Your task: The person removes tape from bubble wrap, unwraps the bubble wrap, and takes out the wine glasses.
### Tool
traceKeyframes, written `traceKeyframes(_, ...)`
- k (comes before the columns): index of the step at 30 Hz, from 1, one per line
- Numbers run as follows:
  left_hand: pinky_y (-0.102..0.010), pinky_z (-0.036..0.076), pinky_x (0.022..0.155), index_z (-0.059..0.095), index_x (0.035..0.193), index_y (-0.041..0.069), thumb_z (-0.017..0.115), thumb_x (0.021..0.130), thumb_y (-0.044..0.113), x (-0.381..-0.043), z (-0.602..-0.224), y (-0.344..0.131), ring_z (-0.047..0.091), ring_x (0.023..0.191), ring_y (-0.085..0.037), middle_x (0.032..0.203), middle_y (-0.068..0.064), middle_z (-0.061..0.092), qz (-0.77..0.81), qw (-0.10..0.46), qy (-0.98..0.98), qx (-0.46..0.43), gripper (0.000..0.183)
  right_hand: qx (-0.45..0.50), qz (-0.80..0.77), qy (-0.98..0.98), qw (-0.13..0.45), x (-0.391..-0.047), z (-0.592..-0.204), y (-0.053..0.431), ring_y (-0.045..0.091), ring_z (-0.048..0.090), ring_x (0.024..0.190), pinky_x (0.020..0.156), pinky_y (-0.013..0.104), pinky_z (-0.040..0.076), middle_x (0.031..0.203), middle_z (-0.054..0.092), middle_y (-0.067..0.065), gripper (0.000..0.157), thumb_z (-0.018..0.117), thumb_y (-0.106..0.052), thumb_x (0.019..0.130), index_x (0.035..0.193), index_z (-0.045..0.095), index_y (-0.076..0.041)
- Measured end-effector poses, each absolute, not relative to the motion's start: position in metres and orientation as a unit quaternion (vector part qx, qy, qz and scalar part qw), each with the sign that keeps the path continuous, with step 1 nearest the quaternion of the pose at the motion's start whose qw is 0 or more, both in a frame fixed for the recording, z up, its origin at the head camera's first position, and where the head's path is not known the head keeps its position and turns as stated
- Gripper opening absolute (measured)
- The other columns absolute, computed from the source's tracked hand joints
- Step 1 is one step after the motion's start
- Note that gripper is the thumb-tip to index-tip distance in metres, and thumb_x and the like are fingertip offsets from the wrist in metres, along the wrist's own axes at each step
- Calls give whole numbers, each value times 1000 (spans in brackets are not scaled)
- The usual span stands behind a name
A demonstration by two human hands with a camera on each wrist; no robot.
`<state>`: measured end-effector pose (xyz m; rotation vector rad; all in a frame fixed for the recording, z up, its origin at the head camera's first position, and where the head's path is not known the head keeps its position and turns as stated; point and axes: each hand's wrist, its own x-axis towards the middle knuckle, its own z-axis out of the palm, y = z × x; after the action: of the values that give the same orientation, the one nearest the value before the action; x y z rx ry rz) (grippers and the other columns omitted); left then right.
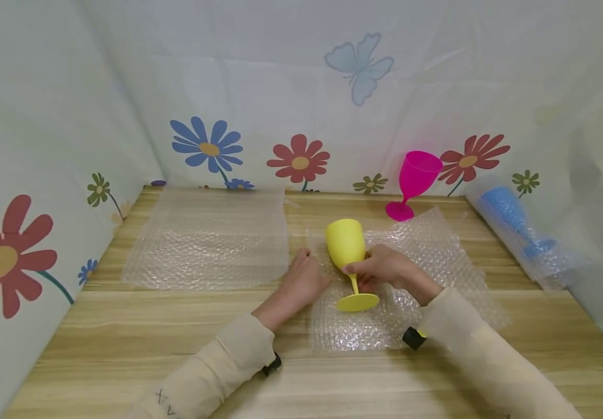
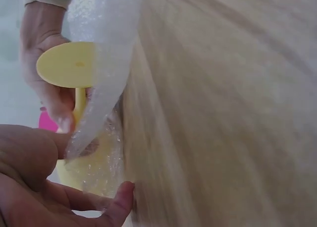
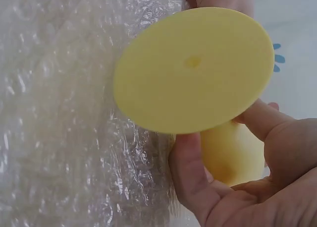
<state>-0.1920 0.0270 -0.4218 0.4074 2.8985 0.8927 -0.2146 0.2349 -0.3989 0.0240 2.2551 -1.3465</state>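
Note:
A yellow goblet is held tilted over a sheet of bubble wrap, its bowl leaning away from the person. My right hand grips it where the bowl meets the stem; the round foot faces the right wrist camera. At the sheet's left edge is my left hand. The left wrist view has the left thumb and fingers pinching the lifted edge of the wrap. Part of the goblet shows hazily through that wrap.
Another flat bubble wrap sheet lies at the left. At the back stands a magenta goblet. A blue goblet rolled in bubble wrap lies by the right edge of the wooden table. Flowered cloth encloses the back and sides.

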Motion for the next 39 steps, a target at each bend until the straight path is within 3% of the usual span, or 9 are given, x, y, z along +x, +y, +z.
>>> traceKeyframes(3,-51,46,107,61,65,1,77,88,24,-191,-418,28,51,129,-43,151,-28,44,297,77,945,111,36,11,-533,799,278,-216,-402,239,16,67,61,64,29,59,73,67,14,27,79,-15,90,94,64,7)
traceKeyframes(10,-51,41,111,61,72,0,77,86,29,-194,-413,27,45,136,-45,154,-28,39,296,123,940,115,37,28,-589,740,322,-221,-410,252,16,67,68,67,26,59,81,65,11,29,74,-10,94,106,57,10)
traceKeyframes(14,-51,38,114,64,84,-6,78,83,22,-192,-409,27,42,139,-47,155,-30,37,287,135,940,122,31,20,-614,713,338,-222,-413,256,16,67,71,69,27,59,84,66,12,28,71,-7,94,109,55,10)
traceKeyframes(20,-48,43,107,64,100,-9,76,78,-2,-183,-413,35,50,121,-41,141,-27,45,242,99,954,145,26,14,-637,683,357,-224,-418,261,16,68,73,70,28,60,87,67,13,23,67,-5,95,109,54,9)
traceKeyframes(25,-44,46,102,63,107,-13,71,79,-9,-179,-417,41,48,115,-40,141,-28,42,234,78,957,150,30,-27,-647,667,368,-223,-425,267,17,67,75,70,29,60,88,64,13,20,63,-3,96,108,52,8)
traceKeyframes(31,-43,45,99,64,89,-4,68,83,-9,-179,-418,42,47,110,-38,130,-24,48,213,79,959,168,8,-88,-673,626,384,-220,-432,283,19,69,81,75,31,60,97,64,12,13,58,0,100,111,53,5)
traceKeyframes(35,-41,41,98,59,74,3,65,85,-8,-181,-417,42,43,110,-36,117,-20,51,195,88,959,186,17,-121,-692,601,382,-221,-431,293,21,70,86,78,34,61,101,65,13,18,57,3,100,117,51,4)
traceKeyframes(39,-41,37,98,55,71,5,66,86,-6,-182,-418,42,40,111,-35,108,-17,51,190,87,958,198,22,-123,-708,589,370,-224,-429,300,22,69,90,83,37,60,103,65,13,22,56,5,100,121,49,1)
